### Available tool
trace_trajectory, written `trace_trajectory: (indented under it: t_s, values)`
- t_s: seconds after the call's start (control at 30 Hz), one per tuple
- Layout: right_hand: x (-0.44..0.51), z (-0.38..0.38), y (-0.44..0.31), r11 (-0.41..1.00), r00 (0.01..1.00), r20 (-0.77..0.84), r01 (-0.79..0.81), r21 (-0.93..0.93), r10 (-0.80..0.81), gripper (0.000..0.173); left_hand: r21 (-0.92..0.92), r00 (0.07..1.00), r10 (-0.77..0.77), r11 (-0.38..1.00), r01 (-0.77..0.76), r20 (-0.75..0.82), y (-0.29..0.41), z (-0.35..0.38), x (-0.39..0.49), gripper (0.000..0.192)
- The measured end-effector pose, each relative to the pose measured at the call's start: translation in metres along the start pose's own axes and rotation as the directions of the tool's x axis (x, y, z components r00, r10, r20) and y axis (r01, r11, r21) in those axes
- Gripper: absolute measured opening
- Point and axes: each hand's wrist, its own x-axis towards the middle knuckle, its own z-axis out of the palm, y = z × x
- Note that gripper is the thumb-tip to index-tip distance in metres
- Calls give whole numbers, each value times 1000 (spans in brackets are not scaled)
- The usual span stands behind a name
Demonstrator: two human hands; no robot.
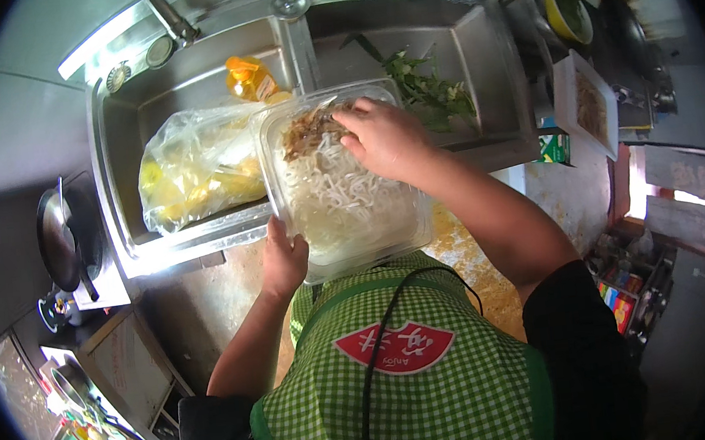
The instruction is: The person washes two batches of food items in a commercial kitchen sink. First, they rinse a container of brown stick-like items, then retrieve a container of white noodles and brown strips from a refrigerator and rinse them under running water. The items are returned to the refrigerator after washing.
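Note:
A clear plastic tub [420, 226] is tilted in front of me, against the front of the sink. White noodle-like strands [336, 180] fill its middle, with brown shreds [309, 132] at the far end and cloudy liquid at the near end. My left hand [284, 258] grips the tub's left rim, with the thumb on top. My right hand [386, 140] reaches over the right side, fingertips down on the strands beside the brown shreds. Whether those fingers pinch anything cannot be seen. Left of the tub lies a clear plastic bag [201, 164] of yellow items.
The steel double sink [494, 73] spans the far side. Its left basin holds an orange-capped yellow bottle [249, 80]; leafy greens [428, 85] lie in the right one. A faucet [170, 15] stands behind. A wok [61, 238] is at left, a white tray [586, 105] at right.

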Motion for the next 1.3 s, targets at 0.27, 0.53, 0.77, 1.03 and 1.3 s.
trace_trajectory:
  t_s: [0.27,0.53,0.77,1.03,1.3]
  values:
    - [-3,17,72,992,950,-300,-110,-57,88,50,49,968,245,968,-247,55,-9,-40,59,39]
    - [-21,37,127,835,955,97,-292,467,280,30,88,904,333,926,-367,269,22,-79,116,48]
    - [-69,43,123,804,923,141,-382,455,359,27,191,903,258,922,-336,345,46,-83,150,44]
    - [-123,60,112,728,881,148,-458,511,450,23,132,906,233,971,-198,-354,14,-55,49,81]
    - [-170,64,99,661,838,206,-530,532,506,28,-579,990,-137,809,105,-12,-4,5,-1,48]
